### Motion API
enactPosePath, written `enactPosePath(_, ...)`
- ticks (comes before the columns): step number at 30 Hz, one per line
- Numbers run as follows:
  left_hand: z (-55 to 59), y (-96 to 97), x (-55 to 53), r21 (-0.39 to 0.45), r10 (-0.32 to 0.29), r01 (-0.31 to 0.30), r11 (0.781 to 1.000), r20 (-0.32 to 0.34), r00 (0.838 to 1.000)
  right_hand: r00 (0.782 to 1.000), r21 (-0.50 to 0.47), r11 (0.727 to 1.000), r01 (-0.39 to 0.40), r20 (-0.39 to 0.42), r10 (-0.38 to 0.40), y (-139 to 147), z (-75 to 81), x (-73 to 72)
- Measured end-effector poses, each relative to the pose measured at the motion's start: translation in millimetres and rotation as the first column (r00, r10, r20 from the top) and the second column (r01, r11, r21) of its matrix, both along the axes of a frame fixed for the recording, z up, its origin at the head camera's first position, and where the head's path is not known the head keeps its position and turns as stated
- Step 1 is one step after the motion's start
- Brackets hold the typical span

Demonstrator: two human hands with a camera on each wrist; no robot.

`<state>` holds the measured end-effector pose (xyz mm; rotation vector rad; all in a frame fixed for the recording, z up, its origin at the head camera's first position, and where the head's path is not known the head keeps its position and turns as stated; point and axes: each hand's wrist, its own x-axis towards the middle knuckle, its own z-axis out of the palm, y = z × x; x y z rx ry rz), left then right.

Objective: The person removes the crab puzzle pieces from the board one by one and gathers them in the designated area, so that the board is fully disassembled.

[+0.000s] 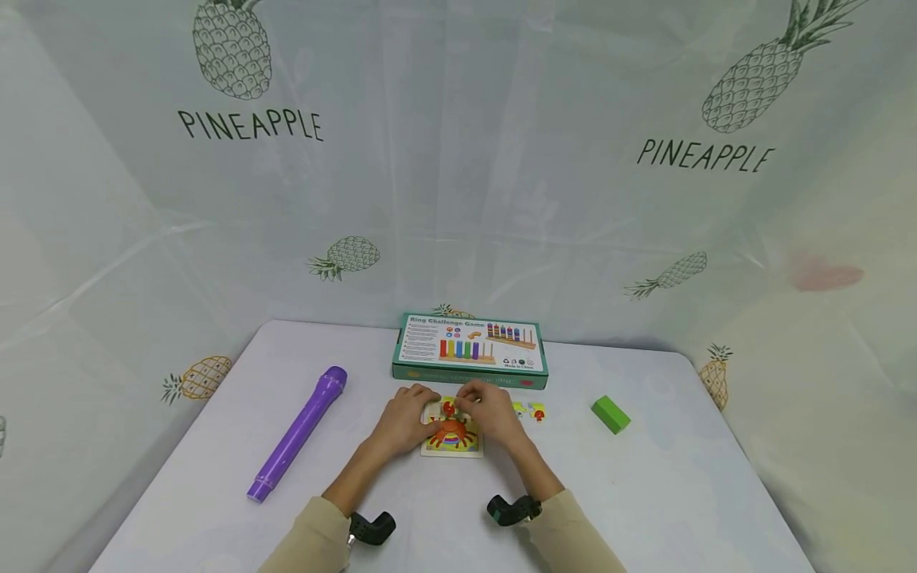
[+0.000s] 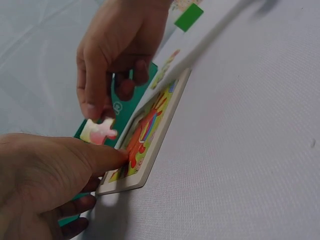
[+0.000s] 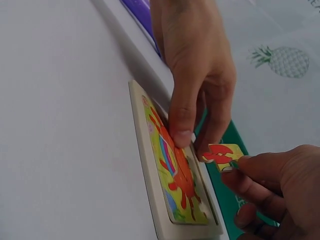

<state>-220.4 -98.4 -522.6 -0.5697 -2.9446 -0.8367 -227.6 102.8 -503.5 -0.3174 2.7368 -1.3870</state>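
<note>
A small jigsaw puzzle board (image 1: 451, 454) with a pale frame and an orange crab picture lies on the table between both hands. My left hand (image 1: 404, 418) holds it by its left side, thumb pressed on the crab and fingers around the far edge. Between thumb and fingertips, my right hand (image 1: 494, 414) pinches a puzzle piece (image 3: 222, 154) with a red claw on yellow, tilted just above the board's far part. The left fingertips are close to this piece. Some crab pieces sit inside the frame, and a gap shows along its far side.
Loose puzzle pieces (image 1: 537, 412) lie right of the right hand. Behind the board is a green Ring Challenge Game box (image 1: 469, 378). A long purple stick (image 1: 297, 438) with a wider end lies at left, a green block (image 1: 610, 415) at right. A pineapple-print curtain hangs behind.
</note>
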Motion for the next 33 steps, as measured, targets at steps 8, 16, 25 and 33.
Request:
enactPosePath(8,-0.5,-0.3,-0.9,-0.001,-0.012,0.012,1.000,-0.013,1.000,0.998,0.025,0.999,0.047,-0.043,-0.046,22,1.0,-1.4)
enactPosePath(16,-0.9,-0.2,-1.1,-0.007,-0.011,0.011,1.000,-0.011,1.000,0.994,0.026,0.996,0.091,-0.071,-0.089,40,2.6,-2.6)
enactPosePath(25,-1.2,-0.3,-1.3,0.009,-0.010,0.010,1.000,-0.017,1.000,0.990,0.078,0.987,0.138,-0.039,-0.135,53,-1.8,-4.9)
enactPosePath(33,-2.9,-0.8,-0.8,0.010,-0.014,0.014,1.000,-0.025,1.000,0.987,0.140,0.977,0.162,-0.038,-0.158,55,-3.9,-5.3)
